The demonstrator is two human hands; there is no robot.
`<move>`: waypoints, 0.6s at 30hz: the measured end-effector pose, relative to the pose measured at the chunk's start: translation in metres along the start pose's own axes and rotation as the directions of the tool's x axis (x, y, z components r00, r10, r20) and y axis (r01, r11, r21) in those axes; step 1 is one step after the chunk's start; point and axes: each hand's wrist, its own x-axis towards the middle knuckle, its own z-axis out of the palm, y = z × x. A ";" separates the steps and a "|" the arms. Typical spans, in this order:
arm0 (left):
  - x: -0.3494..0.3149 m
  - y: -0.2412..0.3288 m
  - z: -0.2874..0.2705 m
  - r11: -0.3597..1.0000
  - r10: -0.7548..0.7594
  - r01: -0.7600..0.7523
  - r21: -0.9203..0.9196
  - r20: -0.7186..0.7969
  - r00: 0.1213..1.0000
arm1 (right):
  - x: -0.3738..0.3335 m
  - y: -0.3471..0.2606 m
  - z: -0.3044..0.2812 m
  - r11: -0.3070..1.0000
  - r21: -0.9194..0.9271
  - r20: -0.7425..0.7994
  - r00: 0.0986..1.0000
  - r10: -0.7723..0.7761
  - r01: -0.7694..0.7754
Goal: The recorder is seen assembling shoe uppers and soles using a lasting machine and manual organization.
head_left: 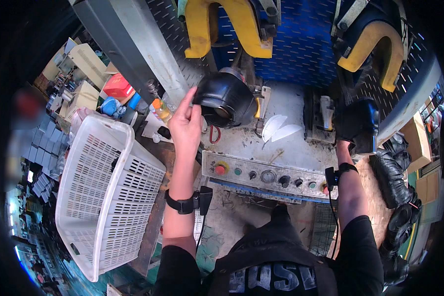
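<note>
From my end, the black boot [228, 94] sits behind the left end of the control panel [251, 173], left hand [188, 117] at its rim, while the right hand [346, 132] is past the panel's right end by some dark shiny piece [368, 126]; too murky to tell if either's gripping. I'd call it partway: boot's at the machine, but both yellow clamps [254, 32] sit clear, high behind the panel, and the white pieces [285, 131] lie loose behind its middle.

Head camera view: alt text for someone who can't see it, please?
A person's left hand is against a rounded black piece at a machine with yellow arched parts; the right hand, dark and indistinct, is at another black piece. A white basket sits left.
</note>
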 end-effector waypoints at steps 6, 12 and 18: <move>-0.035 0.021 0.000 0.968 0.249 -0.247 0.037 -0.074 0.966 | 0.047 -0.020 0.059 0.998 -0.013 -0.046 0.997 -0.058 0.058; -0.111 0.069 -0.030 0.984 0.179 -0.149 -0.101 0.431 0.884 | 0.054 -0.015 0.072 0.998 -0.055 -0.043 0.998 -0.045 0.043; -0.180 0.053 0.003 0.854 0.275 -0.483 0.194 0.619 0.735 | 0.016 -0.037 0.050 0.983 0.100 0.047 0.987 0.151 -0.155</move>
